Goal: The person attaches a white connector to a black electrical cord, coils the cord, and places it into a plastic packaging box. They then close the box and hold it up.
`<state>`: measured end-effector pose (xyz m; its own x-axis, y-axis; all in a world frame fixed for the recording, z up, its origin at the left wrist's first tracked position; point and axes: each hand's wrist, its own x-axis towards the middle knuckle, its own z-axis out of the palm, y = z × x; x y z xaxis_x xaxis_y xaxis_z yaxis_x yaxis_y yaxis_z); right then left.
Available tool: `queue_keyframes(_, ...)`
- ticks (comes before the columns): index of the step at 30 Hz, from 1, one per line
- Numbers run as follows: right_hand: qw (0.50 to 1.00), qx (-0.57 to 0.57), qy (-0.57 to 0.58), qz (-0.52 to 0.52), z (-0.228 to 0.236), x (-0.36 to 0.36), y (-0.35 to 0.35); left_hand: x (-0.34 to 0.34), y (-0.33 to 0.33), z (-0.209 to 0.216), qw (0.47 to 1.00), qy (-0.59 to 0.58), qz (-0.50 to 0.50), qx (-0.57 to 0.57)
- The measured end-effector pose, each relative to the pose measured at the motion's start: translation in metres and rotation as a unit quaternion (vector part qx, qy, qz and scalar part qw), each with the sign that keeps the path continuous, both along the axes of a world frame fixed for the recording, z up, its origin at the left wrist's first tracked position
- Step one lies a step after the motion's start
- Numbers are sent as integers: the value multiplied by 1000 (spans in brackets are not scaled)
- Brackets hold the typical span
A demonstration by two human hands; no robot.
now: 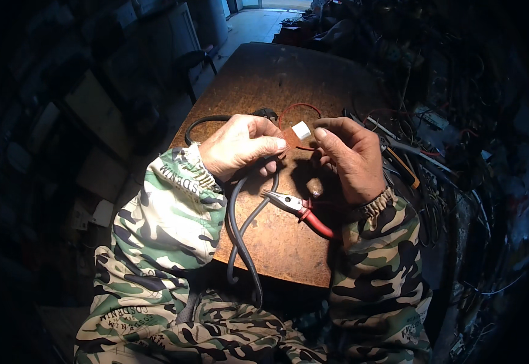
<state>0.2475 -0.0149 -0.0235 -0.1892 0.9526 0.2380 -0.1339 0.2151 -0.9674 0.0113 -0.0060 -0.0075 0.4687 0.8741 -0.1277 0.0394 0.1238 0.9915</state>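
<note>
My left hand (240, 145) pinches a small flat reddish-brown piece between thumb and forefinger. A small white block (301, 130) shows at its far right end; I cannot make out what kind of part it is. My right hand (352, 155) is just right of the block, thumb and forefinger brought together. Whether something thin sits between those fingertips is too small to tell. Below my hands lie red-handled long-nose pliers (295, 205), jaws pointing left. A thick black cable (235, 212) hangs from under my left hand over the table's near edge.
The worn wooden table (264, 73) carries a loop of thin red wire (301, 105) beyond my hands. Tools, among them an orange-and-black handled one (407, 173), crowd its right side. A dark chair (191, 64) stands at the far left.
</note>
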Motion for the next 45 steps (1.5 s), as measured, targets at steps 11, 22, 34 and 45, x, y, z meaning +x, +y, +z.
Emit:
queue_keyframes(11,910,72,-403,-68,17,32,5,-3,7,0,992,121,23,15)
queue_keyframes(22,798,172,-575,-45,14,27,-9,-5,8,4,993,97,-42,-44)
queue_keyframes(34,821,207,-531,-32,18,18,-14,1,3,-2,995,91,-16,-28)
queue_keyframes(45,994,-33,-85,61,10,6,-6,15,-5,0,999,37,-12,6)
